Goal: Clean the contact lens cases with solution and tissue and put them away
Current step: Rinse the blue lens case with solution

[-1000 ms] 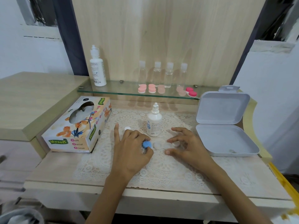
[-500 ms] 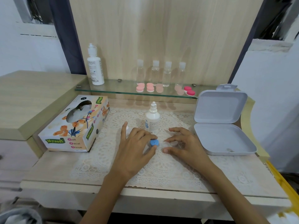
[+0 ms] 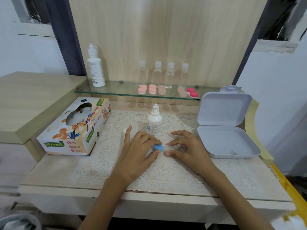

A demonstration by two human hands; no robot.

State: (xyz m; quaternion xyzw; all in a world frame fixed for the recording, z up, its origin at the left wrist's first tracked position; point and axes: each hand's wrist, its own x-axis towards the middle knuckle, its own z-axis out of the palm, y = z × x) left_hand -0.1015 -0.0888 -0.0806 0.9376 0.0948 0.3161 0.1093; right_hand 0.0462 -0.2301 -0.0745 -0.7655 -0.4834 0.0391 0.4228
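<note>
My left hand (image 3: 137, 151) pinches a blue lens-case cap (image 3: 158, 147) between thumb and fingers, its little finger sticking out. My right hand (image 3: 187, 150) holds the pale, translucent lens case body (image 3: 167, 147) down on the lace mat with thumb and forefinger; the body is mostly hidden. Just behind the hands a small white solution bottle (image 3: 154, 122) stands upright. At the left lies a tissue box (image 3: 74, 128). An open grey storage box (image 3: 227, 140) sits at the right. Pink lens cases (image 3: 152, 89) lie on the glass shelf.
A tall white bottle (image 3: 95, 67) and several clear small bottles (image 3: 163, 74) stand on the glass shelf (image 3: 116, 92). A small white cap (image 3: 125, 131) lies behind my left hand. A lace mat (image 3: 166, 171) covers the tabletop. A raised wooden block adjoins at the left.
My left hand has carried the blue cap slightly rightward onto the case beside my right fingers. The right hand has hardly moved. The camera has shifted a little.
</note>
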